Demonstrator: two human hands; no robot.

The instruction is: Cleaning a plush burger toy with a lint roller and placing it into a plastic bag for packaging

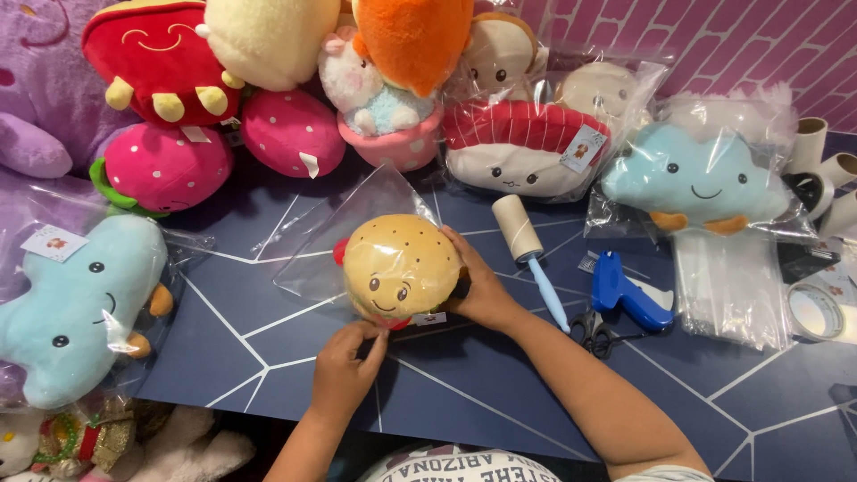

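Head view, looking down on a dark blue table (500, 375) with thin white lines: burger plush toy (402, 266) at the centre, tan bun with a small smiling face, resting at the mouth of a clear plastic bag (348, 234) spread flat behind it. Left hand (346, 370) just below the toy, fingers pinched at its lower edge beside a small white tag (429, 318). Right hand (482, 287) cupped against the toy's right side, gripping it. Lint roller (527, 245) with a pale blue handle just right of that hand; blue tagging gun (628, 293) and black scissors (594, 332) further right. Bagged cloud plush (687, 183), light blue, at right over a stack of clear bags (728, 290). Bagged sushi plush (522, 147) with a square white label (582, 147) behind. Bagged blue plush (76, 308) at left, square white label (54, 243) near its top. Pink strawberry plushes (223, 147) unbagged at rear left. Tape roll (819, 311) at right edge.
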